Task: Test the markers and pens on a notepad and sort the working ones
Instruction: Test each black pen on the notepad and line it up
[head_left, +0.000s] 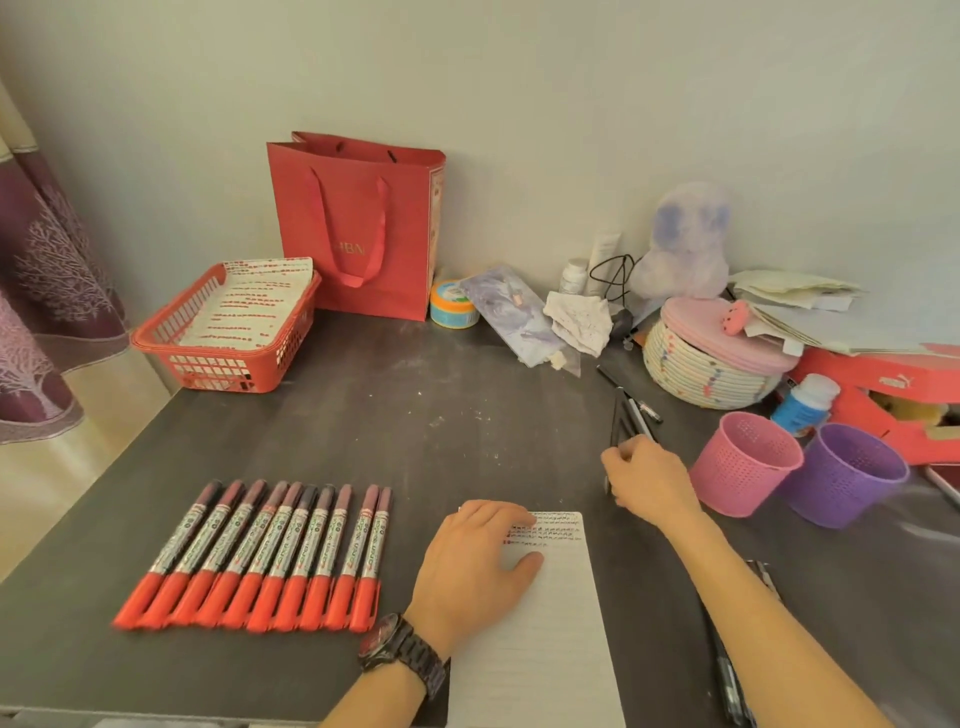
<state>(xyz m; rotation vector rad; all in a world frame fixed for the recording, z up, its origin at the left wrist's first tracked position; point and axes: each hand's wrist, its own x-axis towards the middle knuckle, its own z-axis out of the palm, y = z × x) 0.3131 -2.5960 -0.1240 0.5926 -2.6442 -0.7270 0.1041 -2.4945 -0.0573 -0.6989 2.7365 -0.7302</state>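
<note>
From my remote seat I take the notepad (545, 623) as reference; it lies flat on the dark grey table (395, 415), its top lines bearing rows of small red and dark test marks. My left hand (480, 558) rests palm-down on the pad's upper left part, fingers spread flat, gripping nothing; a dark wristwatch (397, 649) sits on that wrist. My right hand (649, 480) is just beyond the pad's upper right corner, fingers curled around the near ends of a bundle of dark pens (631, 415) that fan away from the pad; how firmly they are pinched I cannot tell. Left of the pad, ten markers (265, 551) with red caps lie side by side in a row, caps toward the near edge. Right of the pad stand a pink cup (743, 470) and a purple cup (844, 475), touching or nearly so. More dark pens (727, 670) lie along the pad's right side. Far left beyond the pad sits a red basket (228, 332) holding marked paper.
</note>
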